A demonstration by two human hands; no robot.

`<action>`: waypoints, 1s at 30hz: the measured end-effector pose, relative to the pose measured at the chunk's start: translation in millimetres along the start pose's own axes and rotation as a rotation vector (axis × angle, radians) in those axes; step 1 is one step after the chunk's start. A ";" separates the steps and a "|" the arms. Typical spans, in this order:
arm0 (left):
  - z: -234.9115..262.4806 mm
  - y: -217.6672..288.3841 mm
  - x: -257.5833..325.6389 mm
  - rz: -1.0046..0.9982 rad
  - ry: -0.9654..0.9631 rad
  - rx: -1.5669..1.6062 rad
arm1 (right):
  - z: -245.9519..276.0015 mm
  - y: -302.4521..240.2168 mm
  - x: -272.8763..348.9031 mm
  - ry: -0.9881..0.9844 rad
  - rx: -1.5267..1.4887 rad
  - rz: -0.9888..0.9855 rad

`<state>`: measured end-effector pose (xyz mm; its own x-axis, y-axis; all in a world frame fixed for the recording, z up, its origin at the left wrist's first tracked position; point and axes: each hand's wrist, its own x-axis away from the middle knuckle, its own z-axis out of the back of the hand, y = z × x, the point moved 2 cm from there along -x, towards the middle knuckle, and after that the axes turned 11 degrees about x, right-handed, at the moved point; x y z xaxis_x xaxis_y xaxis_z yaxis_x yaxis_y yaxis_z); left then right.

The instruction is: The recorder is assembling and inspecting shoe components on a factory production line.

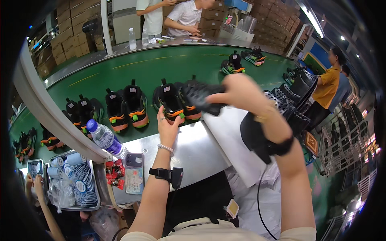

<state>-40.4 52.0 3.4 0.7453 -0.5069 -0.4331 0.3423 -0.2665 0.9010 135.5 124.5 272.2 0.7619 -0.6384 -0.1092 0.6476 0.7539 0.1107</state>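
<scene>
A green conveyor belt (161, 66) runs across the view, marked with a thin yellow line. Along its near side stand black sneakers (136, 104) with orange, pink and green soles, mostly in pairs, heels toward the wearer; more sneakers (233, 64) stand toward its far side at right. On the near steel bench (193, 146), a water bottle (106, 138) with a purple cap stands near a phone (134, 161), camera side up, and red-wrapped packets (116, 170). A white sheet (229, 138) covers its right part. The far grey ledge (120, 47) bears two clear bottles (132, 39) and small scattered items.
</scene>
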 end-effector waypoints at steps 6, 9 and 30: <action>-0.9 -4.5 -6.5 0.047 -0.013 0.032 | -113.8 -55.4 -137.0 -0.410 -0.221 -0.137; 12.1 -14.2 -6.1 0.074 0.013 0.040 | -158.7 -89.5 -154.9 -0.283 -0.240 -0.205; 10.4 -32.9 -5.0 0.170 0.000 0.156 | -236.1 -135.3 -182.1 -0.140 -0.241 -0.113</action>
<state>-61.3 54.7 -24.3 0.7849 -0.5551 -0.2754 0.1193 -0.3008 0.9462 -93.6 175.4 43.9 0.6899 -0.7232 0.0319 0.7200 0.6810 -0.1336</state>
